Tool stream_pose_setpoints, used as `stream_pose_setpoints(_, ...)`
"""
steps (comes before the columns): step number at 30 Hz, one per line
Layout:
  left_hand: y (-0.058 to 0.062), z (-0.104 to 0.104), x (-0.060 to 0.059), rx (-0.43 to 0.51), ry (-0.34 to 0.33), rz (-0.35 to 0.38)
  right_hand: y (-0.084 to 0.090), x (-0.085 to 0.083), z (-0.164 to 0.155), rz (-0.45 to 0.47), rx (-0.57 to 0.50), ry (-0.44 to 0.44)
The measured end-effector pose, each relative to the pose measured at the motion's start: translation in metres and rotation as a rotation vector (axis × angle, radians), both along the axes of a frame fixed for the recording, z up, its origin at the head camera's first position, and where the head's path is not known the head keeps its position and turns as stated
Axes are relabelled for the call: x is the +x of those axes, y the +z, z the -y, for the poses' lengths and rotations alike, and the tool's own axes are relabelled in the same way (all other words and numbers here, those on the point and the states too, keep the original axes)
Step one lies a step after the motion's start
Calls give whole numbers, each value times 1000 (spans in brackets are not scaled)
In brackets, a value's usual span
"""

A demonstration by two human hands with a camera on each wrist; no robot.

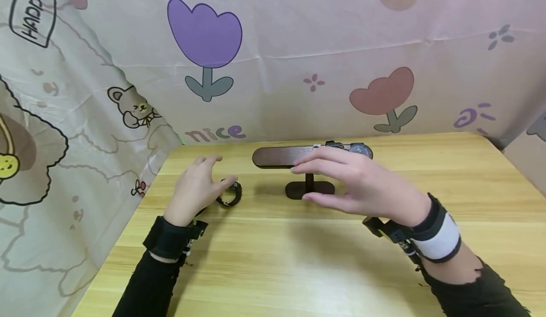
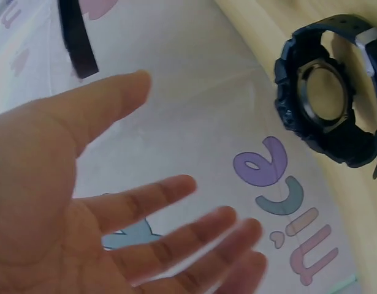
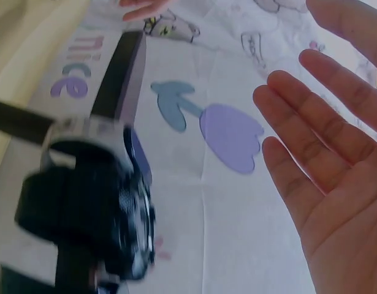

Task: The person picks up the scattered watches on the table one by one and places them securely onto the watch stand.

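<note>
On the table stands a dark wooden watch stand (image 1: 279, 157), a bar on a post with an oval base. Toward the bar's right end sit several watches, among them a dark-faced watch (image 1: 360, 150); in the right wrist view a black watch (image 3: 84, 202) and a pale-banded one (image 3: 84, 136) show blurred. My right hand (image 1: 354, 179) is held in front of these, fingers extended and holding nothing. To the left, a black watch (image 1: 230, 194) lies on its side with its strap closed in a loop. Beside it is my left hand (image 1: 194, 189), fingers spread and empty.
The light wooden table (image 1: 273, 260) ends at a printed cloth backdrop (image 1: 281, 94), which also hangs along the left side. Both wrists carry strapped-on cameras, such as the right one (image 1: 386, 229).
</note>
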State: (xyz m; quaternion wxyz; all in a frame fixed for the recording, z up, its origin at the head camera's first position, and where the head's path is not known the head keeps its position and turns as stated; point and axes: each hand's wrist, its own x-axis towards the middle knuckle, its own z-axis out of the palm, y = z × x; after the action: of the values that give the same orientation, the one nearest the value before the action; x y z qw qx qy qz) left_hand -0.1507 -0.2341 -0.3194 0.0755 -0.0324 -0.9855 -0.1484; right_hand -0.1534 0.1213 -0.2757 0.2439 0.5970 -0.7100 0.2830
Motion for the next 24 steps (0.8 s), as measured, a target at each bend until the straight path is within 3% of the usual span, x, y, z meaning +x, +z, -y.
stream_pose_setpoints(5,-10,-2,-3,-58,41,52,-6,3,15,-15,43,37)
stream_pose_setpoints(13,-21,-1,-6,-100,54,56,-20,8,34,-19,99,72)
stream_pose_setpoints(24,-28,-1,-11,-112,47,91,-33,9,39,21,178,33)
